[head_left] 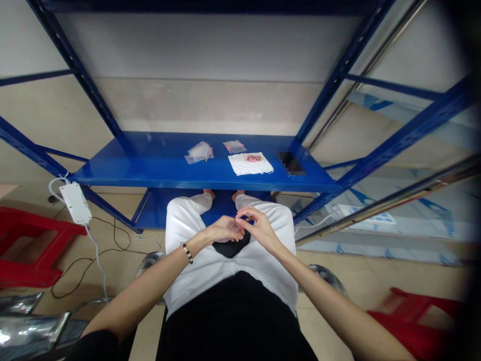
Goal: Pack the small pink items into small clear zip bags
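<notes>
Above my lap, my left hand (224, 229) is closed around a small clear plastic bag (235, 226). My right hand (258, 226) meets it at the bag's edge, thumb and fingers pinched together; whatever lies between those fingertips is too small to make out. On the blue shelf (158, 160) in front lies a white cloth pouch (240, 166) with a small heap of pink beads (254, 158) on it. Behind the pouch rests a clear bag with pink bits (235, 146). Several flat clear bags (199, 152) are piled to the left.
A dark, pixelated object (291, 163) sits at the shelf's right. Blue uprights (88, 95) frame both sides. A white power strip (75, 202) hangs at the left corner, its cables trailing to the floor. Red stools (30, 245) stand left and right. Wrapped panels (391, 210) lean at the right.
</notes>
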